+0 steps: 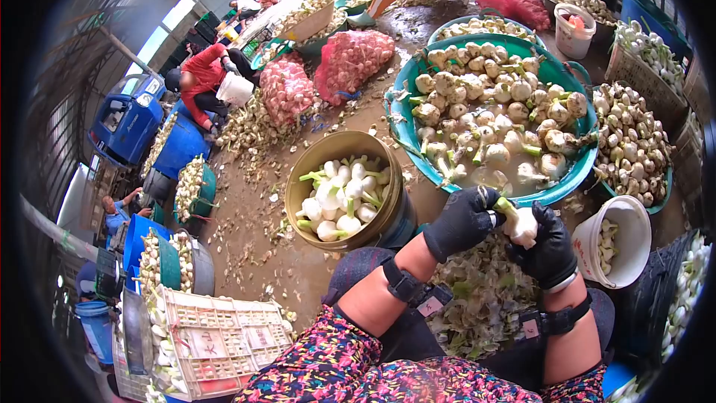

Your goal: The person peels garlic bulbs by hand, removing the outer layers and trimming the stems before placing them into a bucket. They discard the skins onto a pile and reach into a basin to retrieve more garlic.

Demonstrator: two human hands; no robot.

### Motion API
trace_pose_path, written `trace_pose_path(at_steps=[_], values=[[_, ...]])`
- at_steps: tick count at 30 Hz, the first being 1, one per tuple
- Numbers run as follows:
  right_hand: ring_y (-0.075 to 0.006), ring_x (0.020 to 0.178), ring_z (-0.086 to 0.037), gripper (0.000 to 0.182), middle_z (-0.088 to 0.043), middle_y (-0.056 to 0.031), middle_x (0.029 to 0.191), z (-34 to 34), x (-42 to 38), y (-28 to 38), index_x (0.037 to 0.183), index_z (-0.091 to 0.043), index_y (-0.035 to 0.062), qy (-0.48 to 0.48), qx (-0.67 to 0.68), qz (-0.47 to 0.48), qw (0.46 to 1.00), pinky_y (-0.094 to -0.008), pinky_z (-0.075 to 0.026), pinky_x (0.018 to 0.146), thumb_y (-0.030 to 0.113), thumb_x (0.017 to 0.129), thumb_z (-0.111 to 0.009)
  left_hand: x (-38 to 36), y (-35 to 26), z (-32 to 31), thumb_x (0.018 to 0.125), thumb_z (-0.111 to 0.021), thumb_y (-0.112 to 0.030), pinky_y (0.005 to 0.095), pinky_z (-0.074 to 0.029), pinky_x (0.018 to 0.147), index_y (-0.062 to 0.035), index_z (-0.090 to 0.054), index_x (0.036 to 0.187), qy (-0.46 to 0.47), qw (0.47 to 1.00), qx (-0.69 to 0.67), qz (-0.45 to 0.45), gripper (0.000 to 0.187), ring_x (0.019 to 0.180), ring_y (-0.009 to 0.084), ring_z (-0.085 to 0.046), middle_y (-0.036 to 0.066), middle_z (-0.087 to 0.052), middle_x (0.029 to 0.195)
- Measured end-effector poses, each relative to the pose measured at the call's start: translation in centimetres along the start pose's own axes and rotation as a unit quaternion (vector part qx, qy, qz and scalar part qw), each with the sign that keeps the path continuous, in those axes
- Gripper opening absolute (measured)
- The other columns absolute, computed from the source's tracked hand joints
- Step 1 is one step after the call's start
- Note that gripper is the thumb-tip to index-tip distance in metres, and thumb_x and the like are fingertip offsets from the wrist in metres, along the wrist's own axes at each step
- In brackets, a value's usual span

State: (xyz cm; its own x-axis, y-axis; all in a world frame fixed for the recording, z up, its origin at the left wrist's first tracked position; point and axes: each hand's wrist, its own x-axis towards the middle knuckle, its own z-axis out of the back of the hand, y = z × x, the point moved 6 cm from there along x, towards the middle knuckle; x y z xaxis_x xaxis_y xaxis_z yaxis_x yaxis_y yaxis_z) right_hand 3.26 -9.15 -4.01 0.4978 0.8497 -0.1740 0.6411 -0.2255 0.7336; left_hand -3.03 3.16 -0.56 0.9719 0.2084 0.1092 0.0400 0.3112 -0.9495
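Between my two black-gloved hands is a garlic bulb, pale with a short green stem that points up and left. My left hand is closed at the stem side. My right hand wraps the bulb's right side, its palm hidden. Just beyond them stands a teal tub of unpeeled garlic bulbs sitting in murky water. To the left, a tan bucket holds peeled white bulbs. Loose skins and leaf scraps are heaped below my hands.
Right of my right hand stands a white bucket with some garlic inside. A garlic-filled tub and crates line the right side. Red mesh sacks and a person in red are farther left. Scraps litter the floor.
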Motion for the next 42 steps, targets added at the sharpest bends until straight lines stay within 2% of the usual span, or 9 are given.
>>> trace_pose_path(at_steps=[3,9,21,26,29,33,34,39,42], values=[[-0.0196,0.054,-0.052,0.035,-0.058,-0.0075,0.071,-1.2,-1.7,-3.1,0.099,-0.056,0.0089,0.028,0.211,-0.284,0.935,-0.0299,-0.041,0.045,0.040,0.084,-0.050,0.3,0.3,0.0,0.071,-0.058,0.002,0.0275,-0.046,0.064,-0.0029,-0.065,0.090,0.005,0.999,0.015,-0.051,0.020,0.068,0.0131,-0.057,0.005,-0.062,0.074],[-0.0203,0.055,-0.056,0.043,-0.059,-0.0082,0.075,-1.6,-1.8,-1.4,0.102,-0.054,0.0084,-0.074,0.189,-0.189,0.961,-0.0288,-0.042,0.043,0.046,0.080,-0.055,0.6,2.7,-0.2,0.081,-0.059,-0.006,0.0273,-0.048,0.066,-0.0023,-0.056,0.113,-0.077,0.928,-0.353,0.090,0.033,0.072,0.0107,-0.058,0.006,-0.063,0.086],[-0.0174,0.080,-0.058,0.034,-0.059,-0.0067,0.092,-0.4,0.9,-1.0,0.110,-0.052,0.0028,-0.003,0.179,-0.121,0.976,-0.0310,-0.048,0.071,0.031,0.092,-0.047,-0.3,1.1,-1.3,0.079,-0.064,-0.008,0.0221,-0.046,0.063,-0.0013,-0.059,0.107,0.015,0.953,-0.289,0.094,0.029,0.070,0.0058,-0.055,0.001,-0.062,0.083],[-0.0107,0.075,-0.055,0.018,-0.058,-0.0032,0.082,-1.7,-1.0,5.2,0.094,-0.055,0.0012,-0.128,-0.362,0.357,0.852,-0.0255,-0.045,0.068,0.015,0.094,-0.043,-0.7,0.3,1.5,0.077,-0.055,-0.005,0.0252,-0.047,0.058,0.0027,-0.062,0.089,-0.076,0.933,-0.335,0.111,0.017,0.063,0.0122,-0.057,0.005,-0.062,0.075],[-0.0142,0.068,-0.057,0.019,-0.060,-0.0051,0.082,0.1,-1.7,6.3,0.098,-0.056,-0.0004,-0.024,0.068,0.177,0.982,-0.0268,-0.047,0.067,0.015,0.088,-0.054,-0.5,2.7,6.0,0.087,-0.046,-0.015,0.0292,-0.048,0.063,0.0030,-0.061,0.082,-0.133,0.985,-0.052,-0.097,0.024,0.064,0.0138,-0.057,0.007,-0.061,0.072],[-0.0165,0.088,-0.059,0.038,-0.062,-0.0078,0.094,0.1,-1.7,2.4,0.109,-0.058,0.0007,0.123,-0.287,-0.047,0.949,-0.0294,-0.047,0.080,0.006,0.072,-0.058,-0.9,1.7,3.6,0.080,-0.056,-0.001,0.0286,-0.048,0.075,0.0043,-0.058,0.103,-0.137,0.934,-0.322,0.068,0.023,0.080,0.0156,-0.060,0.010,-0.063,0.095],[-0.0145,0.088,-0.058,0.038,-0.063,-0.0072,0.095,0.0,-1.1,2.3,0.107,-0.059,0.0012,0.115,-0.507,0.079,0.850,-0.0299,-0.046,0.082,0.006,0.069,-0.058,-0.8,0.8,3.1,0.077,-0.059,0.001,0.0280,-0.048,0.078,0.0033,-0.059,0.101,-0.117,0.959,-0.253,0.053,0.025,0.085,0.0160,-0.060,0.010,-0.063,0.100],[-0.0149,0.081,-0.059,0.035,-0.063,-0.0086,0.089,0.1,-0.5,2.7,0.102,-0.060,0.0031,-0.019,-0.180,0.171,0.969,-0.0275,-0.047,0.075,0.014,0.070,-0.068,-0.8,0.1,1.7,0.076,-0.060,0.003,0.0267,-0.047,0.078,0.0008,-0.061,0.099,-0.108,0.972,-0.191,0.088,0.023,0.087,0.0130,-0.058,0.008,-0.063,0.099],[-0.0241,0.074,-0.058,0.028,-0.061,-0.0094,0.082,-1.5,-0.4,4.5,0.093,-0.064,0.0069,-0.011,-0.499,0.310,0.809,-0.0338,-0.046,0.067,0.019,0.069,-0.069,-0.6,1.0,1.0,0.076,-0.062,0.005,0.0273,-0.047,0.079,0.0004,-0.061,0.096,-0.058,0.975,-0.195,0.088,0.021,0.088,0.0131,-0.058,0.006,-0.062,0.096]])
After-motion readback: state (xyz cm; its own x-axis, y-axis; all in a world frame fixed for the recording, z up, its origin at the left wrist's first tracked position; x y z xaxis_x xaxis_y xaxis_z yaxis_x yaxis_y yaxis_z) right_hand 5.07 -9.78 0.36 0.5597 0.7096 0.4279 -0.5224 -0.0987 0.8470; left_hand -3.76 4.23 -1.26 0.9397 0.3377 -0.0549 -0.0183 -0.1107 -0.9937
